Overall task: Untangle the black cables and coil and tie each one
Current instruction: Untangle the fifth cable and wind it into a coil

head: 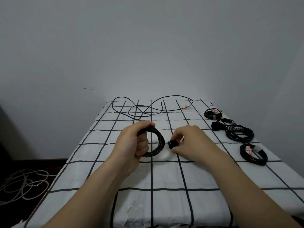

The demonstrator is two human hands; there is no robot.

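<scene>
The left hand [132, 143] grips a round black cable coil [160, 142], held upright above the checked cloth [164, 175]. The right hand [189, 142] pinches a small black piece [172, 144] just beside it. A loose cable [148, 110] sprawls beyond.

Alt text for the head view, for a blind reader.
The left hand grips a coiled black cable over a grid-patterned cloth, while the right hand pinches a small black piece beside it. A loose black cable lies at the far edge; bundled coils line the right side.
</scene>
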